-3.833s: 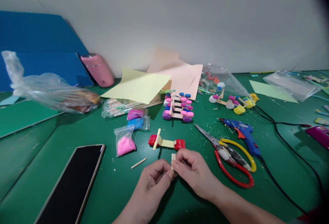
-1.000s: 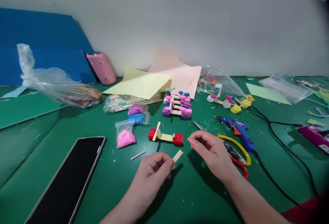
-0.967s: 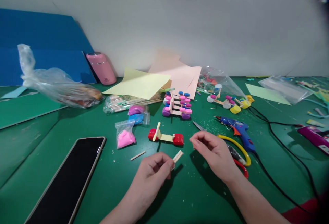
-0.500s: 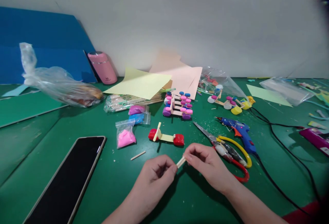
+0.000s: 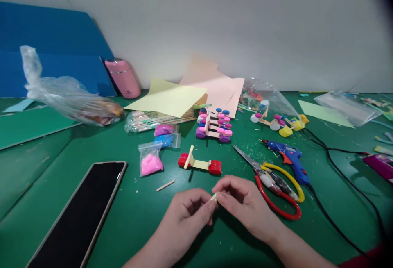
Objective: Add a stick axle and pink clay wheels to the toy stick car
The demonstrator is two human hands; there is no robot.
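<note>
Between my fingertips is a short pale wooden stick [image 5: 214, 197], mostly covered; whether it is one piece or two I cannot tell now. My left hand [image 5: 192, 219] pinches its lower end, and my right hand [image 5: 241, 204] pinches the upper end, the two hands nearly touching. Just beyond them stands a small toy scooter [image 5: 200, 164] of wooden pieces with red wheels. A loose short stick [image 5: 165, 185] lies left of it. Close to my right hand rest scissors [image 5: 270, 180] with one red and one yellow handle loop.
A blue glue gun [image 5: 288, 159] with a black cord lies at right. Finished toy scooters [image 5: 214, 126] stand behind, near paper sheets [image 5: 172, 96] and bagged sticks [image 5: 153, 121]. Clay bags [image 5: 151, 162], a phone [image 5: 80, 214] and a pink flask [image 5: 123, 78] are at left.
My right hand has slid left toward my left hand, so less of the stick shows between them. The camera view has shifted slightly.
</note>
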